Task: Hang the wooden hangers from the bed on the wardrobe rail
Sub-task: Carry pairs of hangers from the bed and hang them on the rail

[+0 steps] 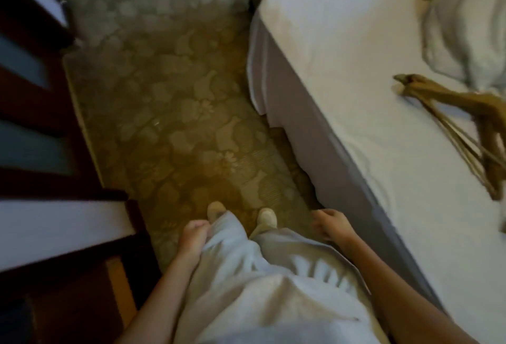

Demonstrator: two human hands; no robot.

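Note:
A bundle of wooden hangers (465,113) lies on the white bed (342,42) at the right edge of the view, blurred by motion. My left hand (193,237) hangs beside my left leg with loosely curled fingers and holds nothing. My right hand (330,224) hangs close to the bed's grey side, fingers loosely curled, also holding nothing. Both hands are well short of the hangers. No wardrobe rail shows in this view.
Dark wooden furniture with pale panels (41,152) fills the left side. A patterned carpet (175,113) runs between it and the bed. A crumpled white duvet (465,20) lies at the bed's upper right. My feet in light slippers (267,219) stand on the carpet.

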